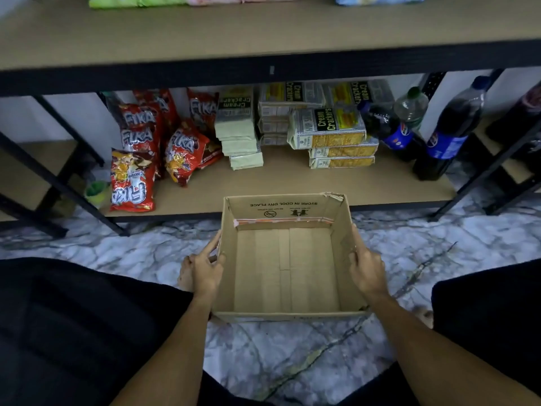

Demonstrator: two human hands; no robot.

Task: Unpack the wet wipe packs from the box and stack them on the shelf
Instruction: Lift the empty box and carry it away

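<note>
Box [285, 268] empty, low over floor [117, 253]; soft wet wipe packs [140, 0] lie on upper shelf [263, 33]. Left grip [205, 271] and right grip [367, 269] each clasp a side wall. Judgement: cardboard light, stiff, far corner torn; mid-wall hold suits.

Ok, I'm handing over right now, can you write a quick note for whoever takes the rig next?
Left grip holds the left wall of the cardboard box; right grip holds its right wall.
The box is empty, low in front of the shelf.
Wet wipe packs lie on the upper shelf board, mostly cut off by the top of the view.
Done: the box is unpacked.
Left: probably check the stack, then set the box aside.
</note>
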